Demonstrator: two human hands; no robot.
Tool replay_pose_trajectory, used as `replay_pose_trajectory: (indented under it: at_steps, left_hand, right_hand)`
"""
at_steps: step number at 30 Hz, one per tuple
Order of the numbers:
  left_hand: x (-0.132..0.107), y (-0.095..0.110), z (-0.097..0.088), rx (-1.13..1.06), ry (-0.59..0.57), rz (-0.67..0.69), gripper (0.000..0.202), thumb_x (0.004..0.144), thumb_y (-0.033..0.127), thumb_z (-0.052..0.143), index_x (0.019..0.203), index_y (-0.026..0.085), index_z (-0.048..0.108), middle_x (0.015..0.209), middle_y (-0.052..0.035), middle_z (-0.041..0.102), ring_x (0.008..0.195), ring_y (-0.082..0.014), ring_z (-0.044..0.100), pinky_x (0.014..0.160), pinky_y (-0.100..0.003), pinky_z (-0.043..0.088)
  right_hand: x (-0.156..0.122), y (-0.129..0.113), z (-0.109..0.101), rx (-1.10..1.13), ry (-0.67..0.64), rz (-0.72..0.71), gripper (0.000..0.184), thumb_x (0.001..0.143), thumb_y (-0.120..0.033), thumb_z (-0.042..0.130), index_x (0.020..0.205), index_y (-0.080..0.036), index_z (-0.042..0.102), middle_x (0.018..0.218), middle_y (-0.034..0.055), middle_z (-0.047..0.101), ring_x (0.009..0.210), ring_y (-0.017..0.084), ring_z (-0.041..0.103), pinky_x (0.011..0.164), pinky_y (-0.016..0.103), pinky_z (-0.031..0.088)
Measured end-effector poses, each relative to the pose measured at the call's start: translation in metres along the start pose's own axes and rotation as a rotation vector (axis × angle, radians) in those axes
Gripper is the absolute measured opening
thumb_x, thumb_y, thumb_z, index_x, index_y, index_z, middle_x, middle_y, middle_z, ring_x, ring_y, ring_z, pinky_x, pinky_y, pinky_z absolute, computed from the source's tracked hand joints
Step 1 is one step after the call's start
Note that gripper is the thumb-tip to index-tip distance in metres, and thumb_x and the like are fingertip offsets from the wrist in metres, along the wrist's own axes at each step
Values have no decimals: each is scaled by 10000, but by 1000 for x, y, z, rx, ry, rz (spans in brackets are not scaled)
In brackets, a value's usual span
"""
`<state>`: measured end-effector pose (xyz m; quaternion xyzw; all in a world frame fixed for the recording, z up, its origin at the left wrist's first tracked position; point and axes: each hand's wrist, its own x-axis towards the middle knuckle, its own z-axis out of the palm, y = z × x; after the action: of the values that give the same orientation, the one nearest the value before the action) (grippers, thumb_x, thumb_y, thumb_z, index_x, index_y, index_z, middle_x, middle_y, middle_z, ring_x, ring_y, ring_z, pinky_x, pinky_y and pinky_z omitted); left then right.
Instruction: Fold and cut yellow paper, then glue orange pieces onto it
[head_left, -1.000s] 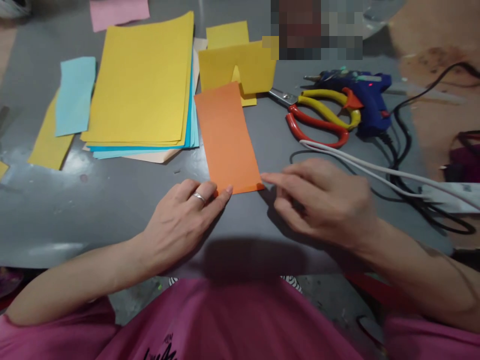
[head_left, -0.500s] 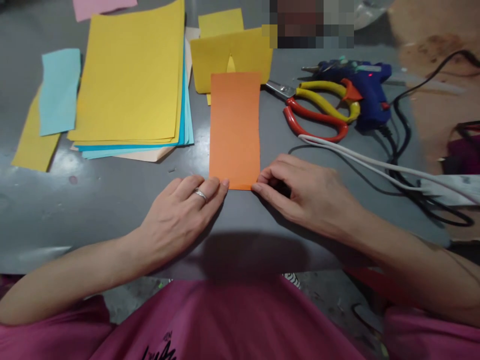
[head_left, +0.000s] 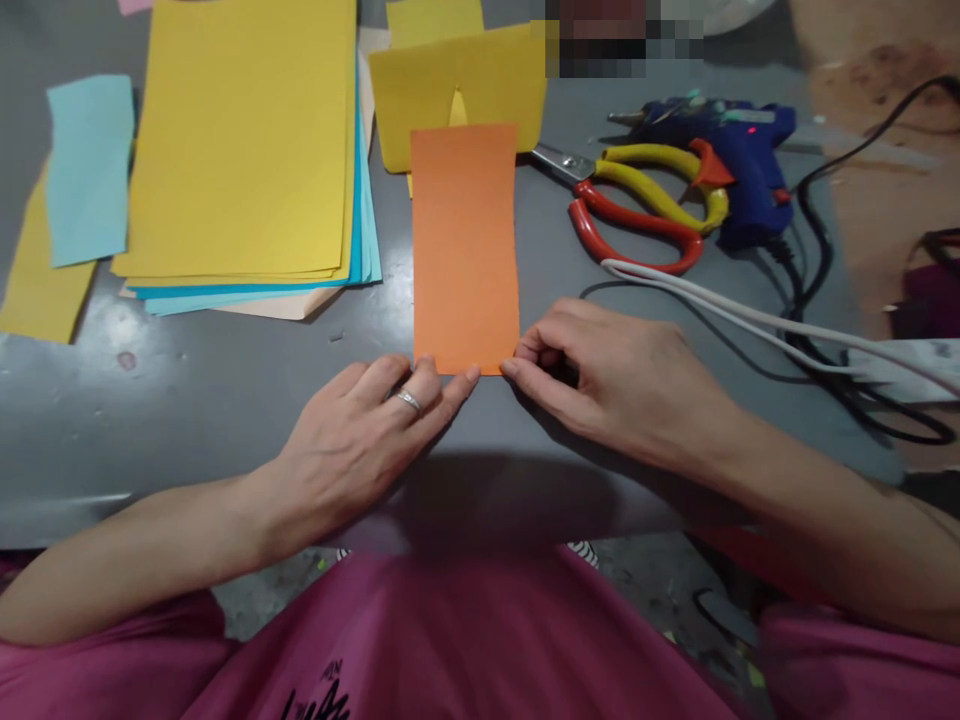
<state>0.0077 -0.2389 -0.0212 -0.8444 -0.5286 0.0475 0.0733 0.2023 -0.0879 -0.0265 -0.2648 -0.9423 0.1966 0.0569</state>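
An orange paper strip (head_left: 465,250) lies lengthwise in front of me, with a narrow fold along its near edge. My left hand (head_left: 367,425), a ring on one finger, holds the lower left corner, its thumb lying along the fold. At the lower right corner my right hand (head_left: 615,375) is closed, thumb and index finger pinching the paper. The strip's far end overlaps a folded yellow paper piece (head_left: 502,90) with a small slit. To the right lie scissors (head_left: 645,220) with one red and one yellow handle, their tips near the yellow piece.
A stack of coloured paper (head_left: 240,150), yellow on top, lies at left. Beside it are a light blue strip (head_left: 90,170) and a yellow strip (head_left: 37,270). A blue glue gun (head_left: 750,170) with its red light on rests behind the scissors. White and black cables (head_left: 750,325) run right.
My left thumb has slid right along the orange strip's folded near edge, towards my right hand. My right hand keeps its pinch. The view has shifted slightly.
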Motion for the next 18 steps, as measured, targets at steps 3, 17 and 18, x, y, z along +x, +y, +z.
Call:
replay_pose_trajectory:
  at_steps: [3, 17, 18]
  left_hand:
    - [1, 0, -1, 6, 4, 4, 500, 949, 47, 401, 1443, 85, 466, 1210, -146, 661, 965, -248, 625, 718, -351, 516]
    - [-1, -2, 0, 13, 44, -19, 489, 945, 59, 439, 1423, 139, 501, 1230, -136, 656, 964, -224, 626, 739, -347, 524]
    - [-2, -2, 1, 8, 66, -25, 482, 947, 66, 445, 1418, 144, 507, 1234, -135, 656, 970, -228, 623, 739, -351, 524]
  right_hand:
    - [0, 0, 1, -29, -6, -5, 222, 927, -348, 511, 809, -203, 630, 786, 60, 664, 660, 187, 584, 574, 305, 339]
    - [-1, 11, -4, 139, -40, -77, 178, 910, -377, 572, 867, -221, 647, 828, 41, 689, 689, 174, 600, 594, 291, 372]
    - [-1, 10, -4, 138, -45, -73, 168, 909, -364, 571, 858, -222, 645, 824, 40, 688, 684, 173, 599, 592, 292, 370]
